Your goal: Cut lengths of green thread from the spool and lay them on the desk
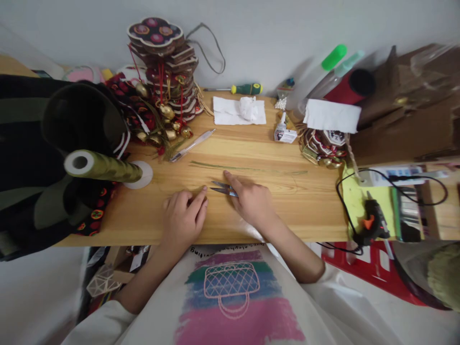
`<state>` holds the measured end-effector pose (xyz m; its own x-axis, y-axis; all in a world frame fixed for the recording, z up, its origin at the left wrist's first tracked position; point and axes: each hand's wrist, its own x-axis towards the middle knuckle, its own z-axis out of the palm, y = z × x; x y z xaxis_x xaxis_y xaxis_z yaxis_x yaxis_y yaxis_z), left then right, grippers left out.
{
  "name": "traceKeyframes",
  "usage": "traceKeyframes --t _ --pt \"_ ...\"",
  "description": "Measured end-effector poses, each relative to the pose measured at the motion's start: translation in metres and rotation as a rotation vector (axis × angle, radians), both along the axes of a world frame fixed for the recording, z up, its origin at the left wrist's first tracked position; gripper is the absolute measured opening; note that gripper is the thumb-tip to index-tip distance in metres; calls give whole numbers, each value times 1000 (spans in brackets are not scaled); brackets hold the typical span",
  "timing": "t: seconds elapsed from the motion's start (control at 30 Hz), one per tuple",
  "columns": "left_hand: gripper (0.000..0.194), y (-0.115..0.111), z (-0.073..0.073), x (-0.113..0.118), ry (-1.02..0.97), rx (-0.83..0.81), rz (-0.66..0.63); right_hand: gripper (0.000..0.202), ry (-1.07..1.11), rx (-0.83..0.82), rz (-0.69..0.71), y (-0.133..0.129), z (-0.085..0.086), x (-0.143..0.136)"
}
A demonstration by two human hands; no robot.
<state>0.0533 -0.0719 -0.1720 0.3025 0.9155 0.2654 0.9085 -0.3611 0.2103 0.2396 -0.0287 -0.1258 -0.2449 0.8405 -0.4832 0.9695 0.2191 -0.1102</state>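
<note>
My right hand is closed around a pair of thread snips, its index finger stretched forward on the tabletop. The snips' pointed blades are apart and face left. Close to the blade tips, my left hand rests on the wood; its index finger and thumb reach out slightly apart, the other fingers partly curled, and I see nothing held there. Just beyond both hands, thin olive-green cord strands lie stretched sideways across the wooden table.
Left are a green ribbon roll and a stack of patterned fabric pieces with bells. A pen, screwdriver, white tissue and glue bottle lie toward the wall. A glue gun with a black cable sits right.
</note>
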Motion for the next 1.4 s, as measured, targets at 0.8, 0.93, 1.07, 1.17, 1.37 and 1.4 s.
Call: traceKeyframes --t 0.8,0.93,1.07,1.17,1.37,1.4 --pt "33 3 0 3 92 11 14 54 -232 196 -470 -49 -1 97" --pt "34 2 1 4 90 -48 47 54 -292 172 -534 -51 -2 110" --pt "35 2 3 5 112 -43 54 53 -302 197 -558 -55 -3 116" --pt "36 1 5 5 143 -28 42 53 -283 216 -575 -57 -4 119" --pt "40 2 6 4 136 -68 53 55 -287 207 -603 -63 -5 121" --pt "40 2 6 4 127 -71 53 55 -293 203 -608 -63 -5 121"
